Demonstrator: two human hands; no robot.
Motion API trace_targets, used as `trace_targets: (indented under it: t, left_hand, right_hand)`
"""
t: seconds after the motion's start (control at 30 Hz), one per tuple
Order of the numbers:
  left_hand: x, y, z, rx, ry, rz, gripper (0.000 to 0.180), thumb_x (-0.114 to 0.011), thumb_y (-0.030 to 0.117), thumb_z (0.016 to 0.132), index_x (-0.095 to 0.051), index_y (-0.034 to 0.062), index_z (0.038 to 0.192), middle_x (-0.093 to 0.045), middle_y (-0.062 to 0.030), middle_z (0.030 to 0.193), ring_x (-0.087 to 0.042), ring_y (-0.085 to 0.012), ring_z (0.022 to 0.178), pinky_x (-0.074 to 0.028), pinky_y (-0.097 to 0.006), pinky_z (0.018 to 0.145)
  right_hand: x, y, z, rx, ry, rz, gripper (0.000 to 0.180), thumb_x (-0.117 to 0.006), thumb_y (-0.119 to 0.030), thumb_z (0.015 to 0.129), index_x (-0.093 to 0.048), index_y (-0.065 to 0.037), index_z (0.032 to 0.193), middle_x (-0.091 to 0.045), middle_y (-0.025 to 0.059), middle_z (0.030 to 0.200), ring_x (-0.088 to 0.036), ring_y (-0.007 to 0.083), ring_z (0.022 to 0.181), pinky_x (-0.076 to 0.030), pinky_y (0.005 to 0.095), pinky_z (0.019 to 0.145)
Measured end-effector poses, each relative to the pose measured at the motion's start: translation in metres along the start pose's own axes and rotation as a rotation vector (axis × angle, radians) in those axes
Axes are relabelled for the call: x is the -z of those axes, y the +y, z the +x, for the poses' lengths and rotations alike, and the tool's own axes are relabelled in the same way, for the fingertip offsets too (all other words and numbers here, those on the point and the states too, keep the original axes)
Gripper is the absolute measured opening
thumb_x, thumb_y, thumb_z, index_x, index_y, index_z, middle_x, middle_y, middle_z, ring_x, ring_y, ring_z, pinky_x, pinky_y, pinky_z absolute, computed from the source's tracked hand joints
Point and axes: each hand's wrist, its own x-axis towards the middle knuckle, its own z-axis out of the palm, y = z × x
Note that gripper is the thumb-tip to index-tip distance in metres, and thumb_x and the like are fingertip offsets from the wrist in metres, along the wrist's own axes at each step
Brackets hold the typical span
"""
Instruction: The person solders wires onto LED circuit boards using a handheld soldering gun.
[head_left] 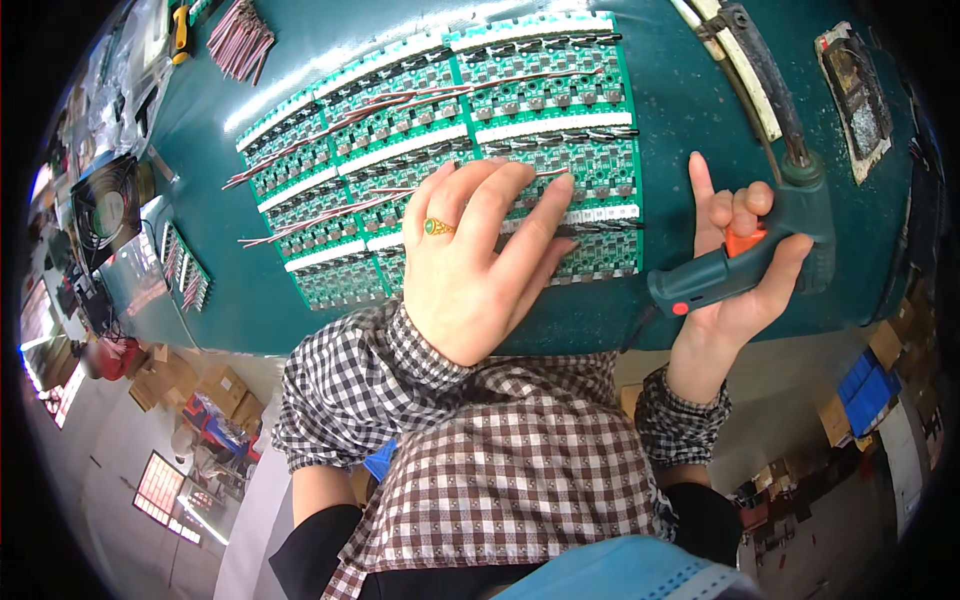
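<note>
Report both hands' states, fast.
Left hand: open, spread over the green rectangular circuit boards; exact contact cannot be told.
Right hand: closed, holding the dark-green pistol-shaped tool with the orange trigger.

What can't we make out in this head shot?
All head view:
Boards and wires beneath the left hand: hidden by it.
Grip of the green tool: partly covered by the right hand.
Pale strip, upper right: cut off by top edge.
Marks on white connectors: too small.

Green circuit boards [540,95], red-white wires [240,42], teal desk [670,120], dark teal soldering gun [805,225] (orange trigger [742,243]), black-white checked sleeves [345,375], brown-white checked apron [520,470].
</note>
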Motion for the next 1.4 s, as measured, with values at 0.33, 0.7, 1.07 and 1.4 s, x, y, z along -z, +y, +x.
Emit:
trace_targets:
  t: [0.33, 0.7, 1.07, 1.4]
  left_hand:
    - [-0.002, 0.001, -0.002, 0.022, 0.007, 0.033, 0.042, -0.07, 0.022, 0.071, -0.061, 0.017, 0.112, -0.051, -0.0042, 0.111, -0.048, -0.0218, 0.106, -0.033, -0.046, 0.095]
    - [0.001, 0.01, 0.002, 0.047, -0.024, 0.095, 0.045, -0.07, 0.017, 0.07, -0.061, 0.0184, 0.114, -0.049, -0.0083, 0.109, -0.048, -0.0269, 0.103, -0.036, -0.046, 0.091]
    - [-0.007, 0.009, -0.002, 0.043, -0.016, 0.102, 0.047, -0.07, 0.022, 0.072, -0.058, 0.0215, 0.117, -0.048, -0.0065, 0.113, -0.046, -0.0244, 0.107, -0.032, -0.05, 0.096]
    - [-0.003, 0.009, 0.003, 0.042, -0.025, 0.057, 0.046, -0.07, 0.019, 0.072, -0.059, 0.0145, 0.117, -0.051, -0.0072, 0.112, -0.048, -0.026, 0.105, -0.034, -0.048, 0.096]
  right_hand:
    - [0.01, 0.003, 0.0, 0.024, -0.081, -0.006, 0.049, -0.046, -0.049, 0.09, -0.053, -0.002, 0.103, -0.052, 0.0016, 0.086, -0.058, 0.0197, 0.081, -0.021, 0.0567, 0.107]
    - [0.008, 0.002, -0.001, 0.025, -0.073, -0.011, 0.049, -0.047, -0.049, 0.089, -0.054, -0.002, 0.102, -0.052, 0.0013, 0.085, -0.058, 0.0191, 0.081, -0.022, 0.0563, 0.106]
    - [0.012, 0.001, 0.002, 0.038, -0.094, -0.005, 0.047, -0.047, -0.047, 0.09, -0.054, -0.002, 0.102, -0.053, 0.0015, 0.086, -0.059, 0.0192, 0.082, -0.022, 0.0563, 0.107]
    - [0.016, -0.001, 0.004, 0.037, -0.107, 0.007, 0.048, -0.047, -0.047, 0.09, -0.053, -0.001, 0.103, -0.053, 0.0019, 0.087, -0.059, 0.0196, 0.083, -0.021, 0.0569, 0.107]
